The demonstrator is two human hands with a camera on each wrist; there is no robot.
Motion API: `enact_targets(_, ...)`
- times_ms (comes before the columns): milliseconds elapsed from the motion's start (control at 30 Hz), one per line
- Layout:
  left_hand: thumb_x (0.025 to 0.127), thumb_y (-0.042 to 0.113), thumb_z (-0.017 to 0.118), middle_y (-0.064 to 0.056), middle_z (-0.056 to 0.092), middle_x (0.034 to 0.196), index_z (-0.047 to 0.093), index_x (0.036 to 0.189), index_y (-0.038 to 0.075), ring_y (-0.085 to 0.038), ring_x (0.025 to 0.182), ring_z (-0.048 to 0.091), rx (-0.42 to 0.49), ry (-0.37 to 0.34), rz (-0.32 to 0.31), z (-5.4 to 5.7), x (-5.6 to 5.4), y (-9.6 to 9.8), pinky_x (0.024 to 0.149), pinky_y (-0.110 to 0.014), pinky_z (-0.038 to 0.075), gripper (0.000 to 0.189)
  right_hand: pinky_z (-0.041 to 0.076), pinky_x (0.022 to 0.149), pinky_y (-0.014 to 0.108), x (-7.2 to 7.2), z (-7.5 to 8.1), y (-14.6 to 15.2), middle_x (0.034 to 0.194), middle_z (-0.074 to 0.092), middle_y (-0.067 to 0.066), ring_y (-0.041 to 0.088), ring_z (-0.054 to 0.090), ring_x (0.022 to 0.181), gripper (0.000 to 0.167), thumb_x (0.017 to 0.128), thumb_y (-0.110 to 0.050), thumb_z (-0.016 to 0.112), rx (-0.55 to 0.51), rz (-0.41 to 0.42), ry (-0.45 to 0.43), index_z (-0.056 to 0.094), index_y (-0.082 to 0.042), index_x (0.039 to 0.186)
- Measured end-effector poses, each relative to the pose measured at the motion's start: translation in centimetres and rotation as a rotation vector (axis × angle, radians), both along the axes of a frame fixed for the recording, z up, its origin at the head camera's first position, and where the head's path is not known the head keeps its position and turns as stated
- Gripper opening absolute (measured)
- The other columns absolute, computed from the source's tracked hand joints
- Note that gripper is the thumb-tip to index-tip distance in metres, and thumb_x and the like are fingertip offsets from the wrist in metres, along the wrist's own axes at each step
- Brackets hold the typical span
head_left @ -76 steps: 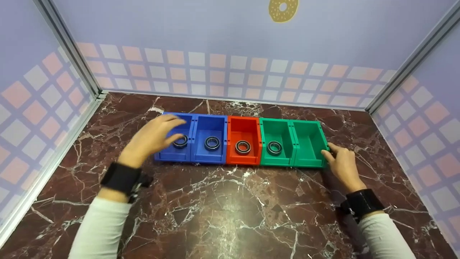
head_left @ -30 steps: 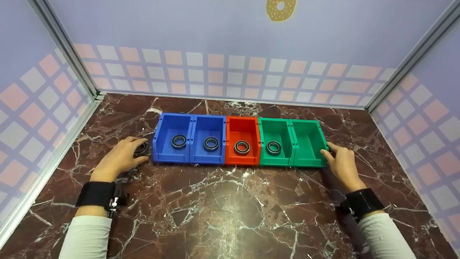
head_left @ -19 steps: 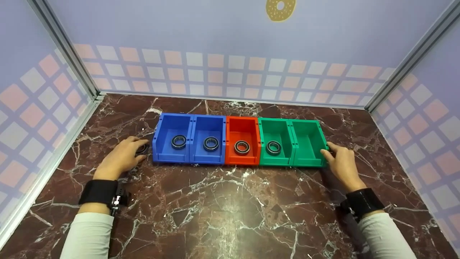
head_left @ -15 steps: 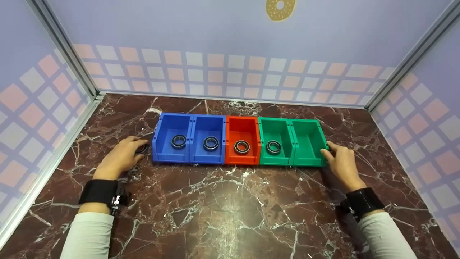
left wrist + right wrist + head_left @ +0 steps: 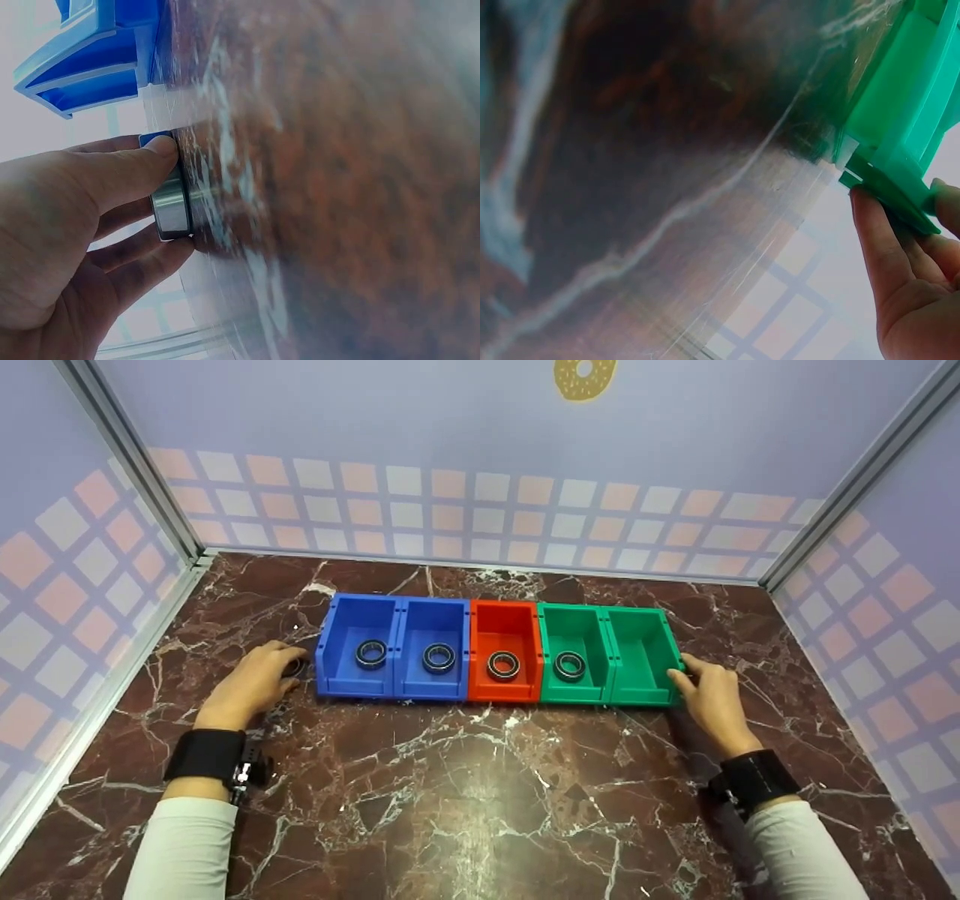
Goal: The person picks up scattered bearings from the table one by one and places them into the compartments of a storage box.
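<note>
My left hand [image 5: 251, 682] pinches a ball bearing [image 5: 171, 206] standing flat on the table, left of the bins. Thumb and fingers sit on opposite sides of its metal rim in the left wrist view; the head view shows only a dark edge of it. My right hand [image 5: 712, 701] grips the right side wall of the end green bin [image 5: 643, 649], thumb and fingers on either side of it. Other bearings lie one each in the leftmost blue bin [image 5: 352, 619], the second blue bin [image 5: 435, 622], the red bin [image 5: 506, 622] and the other green bin [image 5: 574, 622].
The bins stand joined in a row on a brown marbled table [image 5: 480, 780]. A lilac back wall [image 5: 420, 420] with pink and white squares rises behind them, with side walls and metal corner posts at left and right.
My left hand has moved left and down from over the leftmost blue bin to the bearing on the table, where it now stays almost still. The right hand has kept its place.
</note>
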State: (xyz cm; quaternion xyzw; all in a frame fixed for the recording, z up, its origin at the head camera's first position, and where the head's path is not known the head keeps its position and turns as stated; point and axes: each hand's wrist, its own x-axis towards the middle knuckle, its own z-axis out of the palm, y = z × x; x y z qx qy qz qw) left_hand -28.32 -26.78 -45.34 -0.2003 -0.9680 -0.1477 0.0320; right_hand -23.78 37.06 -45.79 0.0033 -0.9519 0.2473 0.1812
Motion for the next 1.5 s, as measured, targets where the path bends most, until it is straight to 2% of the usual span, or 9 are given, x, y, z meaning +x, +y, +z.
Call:
enact_targets(267,0.083,0.001,0.071,-0.032,0.061,0.113,0.059,0.126,-0.009,-0.05,0.107,0.057,0.01,0.001,-0.02,0.1,0.0,-0.3,0.099,-0.062,0.045,0.046,0.055,0.084,0.061,0.0,0.0,0.0,0.113,0.067,0.032,0.049,0.067,0.1,0.038,0.094,-0.012,0.065,-0.004,0.008,0.005,0.062,0.008,0.127)
enact_targets(567,0.084,0.0,0.071,-0.031,0.062,0.11,0.061,0.122,-0.008,-0.049,0.104,0.058,-0.005,0.007,-0.05,1.1,0.4,-0.4,0.094,-0.061,0.047,0.041,0.055,0.085,0.061,-0.1,-0.1,0.1,0.114,0.067,0.032,0.048,0.067,0.102,0.038,0.095,-0.011,0.065,-0.005,0.004,0.006,0.061,0.009,0.127)
enact_targets(867,0.082,0.002,0.074,-0.03,0.061,0.116,0.061,0.125,-0.007,-0.049,0.107,0.058,-0.03,-0.03,-0.06,2.3,2.4,0.2,0.098,-0.062,0.046,0.046,0.054,0.088,0.062,-0.1,-0.1,0.1,0.116,0.065,0.032,0.049,0.065,0.105,0.039,0.094,-0.011,0.066,-0.002,-0.001,-0.005,0.06,0.01,0.127)
enact_targets(1167,0.078,-0.003,0.075,-0.026,0.064,0.111,0.063,0.123,-0.005,-0.044,0.102,0.061,0.011,-0.002,-0.108,2.9,4.8,1.0,0.094,-0.059,0.05,0.046,0.052,0.092,0.063,-0.1,-0.1,0.0,0.119,0.063,0.033,0.05,0.063,0.109,0.041,0.094,-0.011,0.066,-0.005,-0.002,-0.006,0.059,0.011,0.128)
enact_targets(1500,0.076,-0.004,0.077,-0.022,0.065,0.111,0.067,0.118,-0.002,-0.04,0.101,0.063,0.03,0.022,-0.17,3.4,6.6,2.8,0.092,-0.056,0.053,0.043,0.055,0.084,0.062,-0.1,0.0,0.0,0.112,0.066,0.033,0.049,0.067,0.1,0.039,0.093,-0.009,0.066,-0.003,0.013,0.017,0.061,0.011,0.126)
